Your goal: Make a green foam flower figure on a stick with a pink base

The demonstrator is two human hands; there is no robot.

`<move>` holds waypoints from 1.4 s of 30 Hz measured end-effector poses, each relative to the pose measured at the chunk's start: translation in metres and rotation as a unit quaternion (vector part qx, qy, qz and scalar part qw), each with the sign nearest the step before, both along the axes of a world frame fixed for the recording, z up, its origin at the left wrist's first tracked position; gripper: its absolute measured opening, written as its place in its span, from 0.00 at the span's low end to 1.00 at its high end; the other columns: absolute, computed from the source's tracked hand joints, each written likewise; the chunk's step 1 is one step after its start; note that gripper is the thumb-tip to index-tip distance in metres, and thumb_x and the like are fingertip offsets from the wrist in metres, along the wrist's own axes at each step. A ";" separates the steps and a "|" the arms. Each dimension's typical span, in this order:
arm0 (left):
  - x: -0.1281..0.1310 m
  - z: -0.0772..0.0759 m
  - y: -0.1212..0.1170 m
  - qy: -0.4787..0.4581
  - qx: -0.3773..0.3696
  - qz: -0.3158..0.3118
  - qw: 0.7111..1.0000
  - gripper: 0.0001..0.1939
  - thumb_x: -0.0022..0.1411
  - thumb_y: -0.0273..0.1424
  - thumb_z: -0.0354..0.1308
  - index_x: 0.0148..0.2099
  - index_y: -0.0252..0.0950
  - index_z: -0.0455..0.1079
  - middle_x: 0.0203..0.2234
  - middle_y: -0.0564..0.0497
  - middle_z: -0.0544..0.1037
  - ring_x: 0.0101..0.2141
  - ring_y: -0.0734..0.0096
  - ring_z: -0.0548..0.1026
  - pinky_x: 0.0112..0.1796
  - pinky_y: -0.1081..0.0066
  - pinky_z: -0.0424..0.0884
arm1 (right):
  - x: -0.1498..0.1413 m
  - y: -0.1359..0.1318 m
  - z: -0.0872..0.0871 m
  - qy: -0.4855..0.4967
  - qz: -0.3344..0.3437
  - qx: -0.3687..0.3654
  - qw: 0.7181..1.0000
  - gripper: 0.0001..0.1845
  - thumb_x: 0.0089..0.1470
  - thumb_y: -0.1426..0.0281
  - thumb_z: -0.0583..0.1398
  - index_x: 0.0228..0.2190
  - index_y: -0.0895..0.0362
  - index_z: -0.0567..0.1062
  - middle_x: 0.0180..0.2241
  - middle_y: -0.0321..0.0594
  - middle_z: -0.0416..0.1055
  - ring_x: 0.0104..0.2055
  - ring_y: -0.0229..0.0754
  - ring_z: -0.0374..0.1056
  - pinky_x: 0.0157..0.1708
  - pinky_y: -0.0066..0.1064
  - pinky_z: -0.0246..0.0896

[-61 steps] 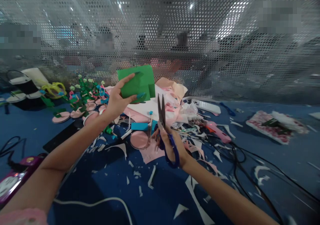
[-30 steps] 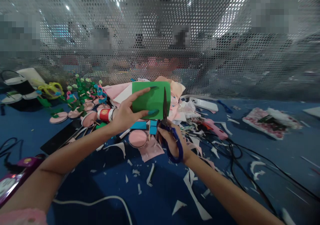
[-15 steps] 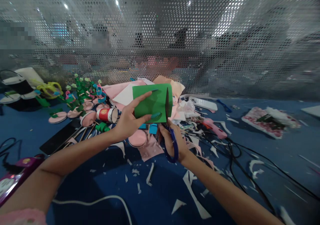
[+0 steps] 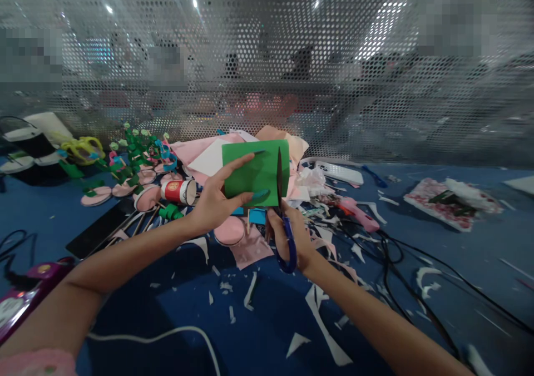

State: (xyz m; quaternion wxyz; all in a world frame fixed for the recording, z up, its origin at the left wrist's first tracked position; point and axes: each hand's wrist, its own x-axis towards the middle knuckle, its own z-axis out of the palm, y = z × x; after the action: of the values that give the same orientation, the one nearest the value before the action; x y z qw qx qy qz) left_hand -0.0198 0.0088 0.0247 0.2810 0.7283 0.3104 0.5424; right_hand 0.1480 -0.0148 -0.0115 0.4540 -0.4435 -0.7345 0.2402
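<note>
A green sheet (image 4: 250, 177), paper or thin foam, is upright in front of me. My left hand (image 4: 211, 202) grips it from the left, the thumb and a finger with teal nails lying across its face. My right hand (image 4: 297, 237) is closed round the blue-purple handle of a pair of scissors (image 4: 291, 248). Their dark blade points up along the sheet's right part, leaving a narrow green strip beyond it. Below the sheet are a pink disc (image 4: 229, 231) and a small blue piece (image 4: 256, 216). A red-and-white paper cup (image 4: 178, 192) lies on its side left of my left hand.
Several pink-based green craft plants (image 4: 136, 145) stand at the left, near yellow scissors (image 4: 85, 151). A pink glue gun (image 4: 359, 214) with a black cable (image 4: 387, 259) lies right. White scraps (image 4: 327, 331) litter the blue table (image 4: 175, 303). A perforated metal screen (image 4: 267, 42) rises behind.
The green sheet and the scissors have shifted very slightly to the right. Both hands keep their hold, and the other things on the table stay put.
</note>
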 end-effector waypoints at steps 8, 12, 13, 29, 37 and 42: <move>0.001 -0.003 -0.002 -0.021 -0.033 -0.017 0.999 0.31 0.51 0.26 0.61 0.58 0.38 0.60 0.54 0.47 0.68 0.50 0.62 0.71 0.47 0.63 0.73 | -0.001 0.000 0.001 0.005 -0.005 0.004 1.000 0.14 0.55 0.62 0.49 0.20 0.53 0.60 0.16 0.36 0.63 0.24 0.40 0.65 0.25 0.29 0.57; 0.002 -0.001 -0.002 -0.018 -0.023 -0.016 0.999 0.31 0.51 0.25 0.61 0.58 0.37 0.61 0.54 0.46 0.69 0.49 0.63 0.71 0.45 0.66 0.74 | 0.000 0.002 -0.004 0.006 -0.006 -0.005 1.000 0.14 0.55 0.61 0.48 0.21 0.53 0.60 0.16 0.36 0.63 0.23 0.40 0.64 0.24 0.29 0.56; 0.002 -0.001 -0.002 -0.015 -0.015 -0.012 1.000 0.31 0.51 0.25 0.62 0.57 0.37 0.61 0.53 0.46 0.69 0.49 0.63 0.71 0.46 0.66 0.74 | 0.000 0.002 -0.005 0.006 -0.008 -0.008 1.000 0.14 0.55 0.61 0.48 0.21 0.53 0.60 0.16 0.35 0.63 0.23 0.39 0.64 0.24 0.28 0.56; 0.002 0.001 -0.004 0.008 0.007 0.005 1.000 0.30 0.51 0.26 0.61 0.57 0.35 0.61 0.53 0.44 0.69 0.49 0.65 0.71 0.47 0.68 0.71 | -0.002 0.002 -0.007 0.013 -0.013 -0.014 1.000 0.14 0.55 0.62 0.47 0.21 0.53 0.60 0.15 0.36 0.64 0.22 0.39 0.64 0.22 0.28 0.56; 0.001 0.000 -0.002 0.019 0.025 0.009 0.999 0.30 0.51 0.26 0.62 0.57 0.35 0.61 0.54 0.44 0.69 0.52 0.64 0.69 0.51 0.67 0.69 | -0.002 0.003 -0.011 0.014 -0.012 -0.026 0.999 0.16 0.55 0.62 0.47 0.19 0.53 0.60 0.14 0.36 0.63 0.23 0.40 0.65 0.22 0.28 0.57; 0.001 0.001 -0.003 0.024 0.017 0.015 0.999 0.31 0.51 0.26 0.62 0.57 0.36 0.61 0.54 0.45 0.69 0.53 0.62 0.68 0.52 0.64 0.67 | -0.002 0.003 -0.010 0.015 -0.016 -0.027 0.999 0.17 0.56 0.62 0.47 0.18 0.53 0.60 0.13 0.36 0.63 0.21 0.39 0.64 0.21 0.28 0.57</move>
State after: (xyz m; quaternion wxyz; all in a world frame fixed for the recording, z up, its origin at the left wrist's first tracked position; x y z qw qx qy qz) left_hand -0.0184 0.0063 0.0253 0.2525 0.7413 0.3186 0.5341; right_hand 0.1459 -0.0122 -0.0218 0.4567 -0.4632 -0.7139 0.2593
